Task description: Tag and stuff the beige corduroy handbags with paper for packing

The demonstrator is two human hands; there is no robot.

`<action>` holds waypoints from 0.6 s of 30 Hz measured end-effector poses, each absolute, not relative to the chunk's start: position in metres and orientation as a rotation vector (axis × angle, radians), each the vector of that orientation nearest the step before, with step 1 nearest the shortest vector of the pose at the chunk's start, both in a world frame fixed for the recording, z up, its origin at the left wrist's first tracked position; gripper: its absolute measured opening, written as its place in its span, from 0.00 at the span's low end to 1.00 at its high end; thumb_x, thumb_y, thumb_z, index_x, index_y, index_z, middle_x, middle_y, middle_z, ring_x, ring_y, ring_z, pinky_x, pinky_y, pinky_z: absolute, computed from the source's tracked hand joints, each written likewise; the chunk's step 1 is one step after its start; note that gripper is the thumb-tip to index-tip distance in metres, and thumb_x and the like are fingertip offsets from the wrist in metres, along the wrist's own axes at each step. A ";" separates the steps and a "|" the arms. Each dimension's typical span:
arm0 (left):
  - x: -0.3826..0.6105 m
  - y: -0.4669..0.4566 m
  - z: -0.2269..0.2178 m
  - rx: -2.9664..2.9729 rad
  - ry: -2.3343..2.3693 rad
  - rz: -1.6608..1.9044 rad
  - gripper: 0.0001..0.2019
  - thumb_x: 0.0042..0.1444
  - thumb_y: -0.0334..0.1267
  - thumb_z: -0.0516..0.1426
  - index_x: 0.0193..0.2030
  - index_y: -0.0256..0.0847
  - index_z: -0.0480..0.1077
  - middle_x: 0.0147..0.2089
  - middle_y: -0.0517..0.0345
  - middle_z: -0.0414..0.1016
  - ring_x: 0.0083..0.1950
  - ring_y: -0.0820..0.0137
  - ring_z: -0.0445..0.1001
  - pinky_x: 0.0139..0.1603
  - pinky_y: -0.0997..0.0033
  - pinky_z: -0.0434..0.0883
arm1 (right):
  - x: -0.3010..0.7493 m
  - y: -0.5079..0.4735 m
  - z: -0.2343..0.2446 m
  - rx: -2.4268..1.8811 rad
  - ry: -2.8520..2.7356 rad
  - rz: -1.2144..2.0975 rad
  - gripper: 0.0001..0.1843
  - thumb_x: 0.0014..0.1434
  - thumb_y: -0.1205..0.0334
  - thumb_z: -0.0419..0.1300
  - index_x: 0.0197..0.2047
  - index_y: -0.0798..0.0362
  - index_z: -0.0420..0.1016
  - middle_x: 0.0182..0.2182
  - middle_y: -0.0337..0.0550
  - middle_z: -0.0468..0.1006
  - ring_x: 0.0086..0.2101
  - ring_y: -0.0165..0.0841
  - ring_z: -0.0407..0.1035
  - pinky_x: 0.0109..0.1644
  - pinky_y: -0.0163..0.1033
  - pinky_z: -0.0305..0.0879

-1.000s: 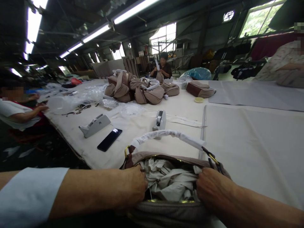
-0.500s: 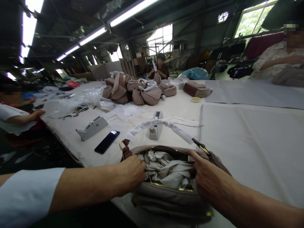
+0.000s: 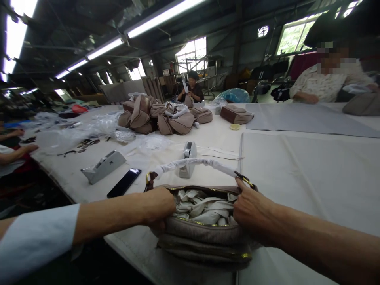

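Already, paper fills the handbag by the worktop's near edge, zip unclosed; fingers of left hand and right hand grasp its ends.

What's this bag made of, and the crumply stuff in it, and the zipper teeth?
The bag looks like matte cloth, maybe corduroy, because fine ridges show. The crumpled stuffing is probably paper: dull, pale and creased, though maybe thin cloth. The zipper teeth shine gold, so likely metal.

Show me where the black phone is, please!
In the head view, the black phone lies on the white table, left of the bag, right of the leftmost tape dispenser, beyond the left forearm.
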State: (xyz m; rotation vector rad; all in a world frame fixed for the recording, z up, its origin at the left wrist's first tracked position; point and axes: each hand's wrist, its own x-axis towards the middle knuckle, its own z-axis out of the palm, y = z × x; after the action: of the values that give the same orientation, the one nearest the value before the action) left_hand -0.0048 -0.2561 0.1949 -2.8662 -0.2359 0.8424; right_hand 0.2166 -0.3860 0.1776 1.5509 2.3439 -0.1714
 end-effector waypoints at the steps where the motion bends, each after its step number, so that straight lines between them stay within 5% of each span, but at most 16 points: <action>1: -0.004 -0.257 0.204 -2.902 -0.138 0.837 0.14 0.41 0.42 0.67 0.33 0.39 0.73 0.35 0.54 0.76 0.32 0.63 0.74 0.29 0.68 0.69 | 0.216 -0.390 0.183 1.398 2.276 -0.043 0.08 0.48 0.74 0.61 0.20 0.57 0.74 0.21 0.49 0.77 0.27 0.44 0.72 0.59 0.69 0.39; 4: -0.001 -0.262 0.217 -2.986 0.126 0.770 0.18 0.43 0.41 0.66 0.42 0.44 0.70 0.42 0.58 0.75 0.39 0.64 0.75 0.33 0.69 0.70 | 0.212 -0.400 0.194 1.124 2.207 0.127 0.10 0.56 0.72 0.57 0.28 0.54 0.79 0.22 0.45 0.78 0.26 0.40 0.73 0.63 0.65 0.37; 11: 0.020 -0.278 0.197 -2.732 -0.182 1.188 0.10 0.45 0.38 0.62 0.34 0.36 0.77 0.35 0.46 0.78 0.32 0.55 0.77 0.28 0.62 0.73 | 0.194 -0.407 0.204 1.105 2.043 0.095 0.08 0.52 0.71 0.60 0.27 0.54 0.80 0.23 0.48 0.79 0.27 0.43 0.74 0.56 0.54 0.61; 18: 0.019 -0.279 0.204 -2.725 -0.335 1.209 0.12 0.45 0.42 0.62 0.33 0.34 0.78 0.28 0.43 0.78 0.30 0.54 0.77 0.28 0.61 0.73 | 0.202 -0.411 0.203 1.304 2.158 0.068 0.04 0.38 0.69 0.68 0.21 0.54 0.76 0.21 0.46 0.78 0.27 0.41 0.74 0.59 0.55 0.56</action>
State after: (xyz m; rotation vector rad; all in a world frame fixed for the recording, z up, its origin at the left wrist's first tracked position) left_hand 0.0188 -0.2794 0.2044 -2.7252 -0.3354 1.2090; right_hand 0.2018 -0.4107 0.2029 1.3045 2.1578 0.0676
